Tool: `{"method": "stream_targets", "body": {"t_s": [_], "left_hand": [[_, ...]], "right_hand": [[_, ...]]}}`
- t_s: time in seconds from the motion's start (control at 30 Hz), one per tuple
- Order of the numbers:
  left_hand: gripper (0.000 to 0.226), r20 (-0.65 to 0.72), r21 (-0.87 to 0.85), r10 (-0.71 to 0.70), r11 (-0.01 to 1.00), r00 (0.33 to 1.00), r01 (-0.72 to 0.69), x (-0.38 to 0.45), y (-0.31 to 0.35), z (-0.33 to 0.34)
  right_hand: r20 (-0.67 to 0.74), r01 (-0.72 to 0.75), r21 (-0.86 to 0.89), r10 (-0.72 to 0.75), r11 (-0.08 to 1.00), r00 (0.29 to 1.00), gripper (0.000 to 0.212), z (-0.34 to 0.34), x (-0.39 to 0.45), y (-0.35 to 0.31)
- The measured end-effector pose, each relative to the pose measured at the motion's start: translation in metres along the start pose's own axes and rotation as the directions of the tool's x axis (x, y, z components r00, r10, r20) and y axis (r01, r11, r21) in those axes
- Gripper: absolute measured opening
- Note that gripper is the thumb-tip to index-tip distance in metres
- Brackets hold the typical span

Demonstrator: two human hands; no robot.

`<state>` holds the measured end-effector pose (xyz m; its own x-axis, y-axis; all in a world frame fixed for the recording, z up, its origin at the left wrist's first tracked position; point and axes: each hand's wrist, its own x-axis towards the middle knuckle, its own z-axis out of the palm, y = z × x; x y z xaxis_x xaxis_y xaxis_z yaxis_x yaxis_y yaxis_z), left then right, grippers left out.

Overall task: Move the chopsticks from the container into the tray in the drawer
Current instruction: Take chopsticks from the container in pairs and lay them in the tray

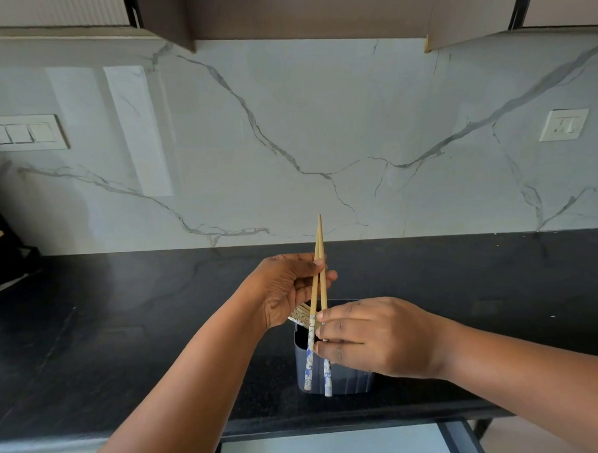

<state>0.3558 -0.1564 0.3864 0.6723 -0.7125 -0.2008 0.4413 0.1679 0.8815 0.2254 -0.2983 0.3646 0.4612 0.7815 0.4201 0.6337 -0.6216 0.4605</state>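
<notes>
Glossy black counter: both hands (332, 314) pinch tapered wooden chopsticks (317, 294) over ribbed container (345, 378).

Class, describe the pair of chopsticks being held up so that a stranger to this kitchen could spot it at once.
Start at the black countertop, then find the dark container near its front edge. Both hands, left hand and right hand, hold the pair of chopsticks upright in front of it, unlike the bundle of chopsticks leaning in the container.

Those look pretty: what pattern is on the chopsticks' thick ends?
Blue-and-white patterned ends on plain wooden chopsticks, seen in the head view.
</notes>
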Motion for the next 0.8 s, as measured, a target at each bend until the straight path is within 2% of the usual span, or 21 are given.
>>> {"method": "stream_targets", "body": {"t_s": [0.1,0.17,0.2,0.23,0.27,0.33,0.37,0.4,0.43,0.5,0.63,0.7,0.73,0.8], "left_hand": [[0.019,-0.024,-0.029,0.026,0.999,0.999,-0.026,0.003,0.001,-0.002],[0.015,-0.04,-0.048,0.043,0.998,0.998,-0.045,0.005,0.001,-0.004],[0.014,-0.044,-0.045,0.048,0.998,0.998,-0.05,0.005,0.0,-0.006],[0.013,-0.043,-0.033,0.051,0.998,0.998,-0.053,0.005,0.0,-0.006],[0.014,-0.035,-0.014,0.055,0.998,0.998,-0.055,0.005,-0.001,-0.007],[0.016,0.0,0.048,0.059,0.997,0.998,-0.059,0.003,-0.003,-0.006],[0.016,0.022,0.084,0.062,0.994,0.998,-0.064,0.002,-0.005,-0.005],[0.016,0.041,0.12,0.066,0.99,0.997,-0.07,0.001,-0.006,-0.003],[0.016,0.052,0.152,0.071,0.985,0.996,-0.079,0.001,-0.008,0.0],[0.016,0.045,0.212,0.091,0.972,0.995,-0.099,0.0,-0.012,0.004],[0.009,0.011,0.428,0.173,0.889,0.985,-0.161,-0.004,-0.021,0.005],[0.008,0.014,0.61,0.25,0.765,0.968,-0.206,-0.002,-0.025,-0.002],[0.008,0.018,0.709,0.312,0.666,0.95,-0.232,-0.001,-0.027,-0.008],[0.013,0.046,0.816,0.466,0.493,0.884,-0.302,0.0,-0.033,-0.025]], "right_hand": [[0.026,-0.108,0.093,0.106,0.99,0.994,0.021,-0.004,0.003,0.0],[0.001,-0.262,0.225,0.269,0.939,0.963,0.03,-0.008,0.006,0.004],[-0.016,-0.356,0.325,0.381,0.876,0.924,0.031,-0.01,0.009,0.007],[-0.019,-0.453,0.426,0.509,0.783,0.861,0.03,-0.012,0.012,0.011],[0.003,-0.556,0.506,0.643,0.659,0.766,0.028,-0.013,0.017,0.016],[0.165,-0.752,0.581,0.859,0.312,0.484,0.025,-0.012,0.024,0.027],[0.286,-0.795,0.596,0.895,0.112,0.341,0.025,-0.01,0.027,0.033],[0.414,-0.787,0.611,0.88,-0.08,0.232,0.024,-0.007,0.03,0.038],[0.513,-0.75,0.623,0.841,-0.224,0.175,0.02,-0.004,0.031,0.042],[0.597,-0.69,0.63,0.791,-0.356,0.136,0.009,0.002,0.032,0.045],[0.626,-0.602,0.657,0.773,-0.454,0.1,0.009,0.013,0.029,0.038],[0.617,-0.568,0.679,0.781,-0.465,0.099,0.008,0.014,0.028,0.034],[0.6,-0.561,0.695,0.793,-0.451,0.105,0.007,0.014,0.027,0.03],[0.545,-0.613,0.706,0.825,-0.355,0.15,0.004,0.016,0.025,0.02]]}}
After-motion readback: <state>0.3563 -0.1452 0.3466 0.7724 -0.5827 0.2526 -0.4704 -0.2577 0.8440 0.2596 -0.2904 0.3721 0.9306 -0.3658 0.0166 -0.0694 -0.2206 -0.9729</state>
